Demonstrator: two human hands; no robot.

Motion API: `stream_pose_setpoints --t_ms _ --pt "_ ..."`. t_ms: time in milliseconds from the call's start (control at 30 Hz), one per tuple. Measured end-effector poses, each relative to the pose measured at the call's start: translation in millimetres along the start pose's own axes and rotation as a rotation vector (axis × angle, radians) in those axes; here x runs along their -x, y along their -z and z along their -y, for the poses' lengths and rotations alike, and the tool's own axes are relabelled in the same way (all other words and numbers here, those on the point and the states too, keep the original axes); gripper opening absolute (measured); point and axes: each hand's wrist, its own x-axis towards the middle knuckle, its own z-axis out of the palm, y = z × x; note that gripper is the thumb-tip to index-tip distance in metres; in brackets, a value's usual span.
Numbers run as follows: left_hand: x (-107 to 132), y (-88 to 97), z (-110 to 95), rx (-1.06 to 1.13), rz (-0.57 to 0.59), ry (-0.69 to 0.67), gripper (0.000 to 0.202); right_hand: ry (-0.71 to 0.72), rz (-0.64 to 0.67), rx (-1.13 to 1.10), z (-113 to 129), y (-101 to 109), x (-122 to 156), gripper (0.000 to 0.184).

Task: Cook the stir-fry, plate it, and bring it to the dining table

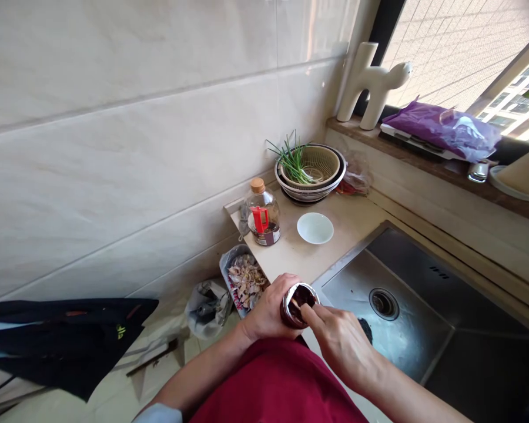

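My left hand [268, 310] is wrapped round a dark jar [298, 302] with a pale rim, held over the counter edge next to the sink [405, 317]. My right hand [340, 343] is pinched at the jar's mouth, its fingertips on a thin stick-like thing that reaches inside; I cannot name it. The jar's contents look dark red.
On the counter [291, 255] stand a small white bowl [315, 228], a corked glass bottle [263, 212] with a red spout, and a basket colander [312, 167] with green onions. A bag of peelings [245, 281] hangs below. A white cat figure [372, 79] and purple bag [445, 126] rest on the sill.
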Motion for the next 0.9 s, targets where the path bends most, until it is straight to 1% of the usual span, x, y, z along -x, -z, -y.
stream_pose_setpoints --t_ms 67,133,167,233,333,400,433,500,567,633,767,833,900 --pt "1 -0.1 3 -0.017 0.004 -0.017 0.069 0.015 -0.018 0.029 -2 4 1 0.024" --pt "3 0.8 6 -0.04 0.013 -0.061 0.07 0.008 -0.03 0.114 -6 5 0 0.024" --pt "3 1.5 7 -0.054 0.02 -0.083 0.072 -0.004 -0.022 0.155 -8 4 0 0.023" --pt "4 2.8 11 -0.087 0.028 -0.111 0.075 -0.062 0.041 0.185 -10 -2 1 0.024" --pt "5 3.4 16 -0.153 0.014 -0.126 0.076 -0.223 0.165 0.1 -8 -17 4 0.027" --pt "5 2.5 17 -0.18 -0.005 -0.128 0.076 -0.271 0.185 0.005 -5 -23 6 0.024" --pt "6 1.6 18 -0.181 -0.013 -0.124 0.076 -0.267 0.163 -0.039 -3 -24 7 0.023" --pt "6 -0.5 18 -0.171 -0.028 -0.109 0.075 -0.234 0.077 -0.099 1 -23 8 0.023" --pt "5 -2.4 18 -0.158 -0.04 -0.097 0.074 -0.218 -0.01 -0.11 3 -19 8 0.024" --pt "3 -3.5 17 -0.146 -0.041 -0.099 0.073 -0.197 -0.044 -0.1 4 -16 8 0.024" --pt "-3 -1.9 13 -0.103 -0.042 -0.074 0.075 -0.165 -0.057 0.005 -3 -13 6 0.027" --pt "-7 0.3 10 -0.085 -0.039 -0.066 0.075 -0.183 -0.098 0.082 -8 -10 4 0.032" --pt "-11 2.5 6 -0.07 -0.025 -0.089 0.077 -0.201 -0.141 0.131 -10 -5 2 0.036"
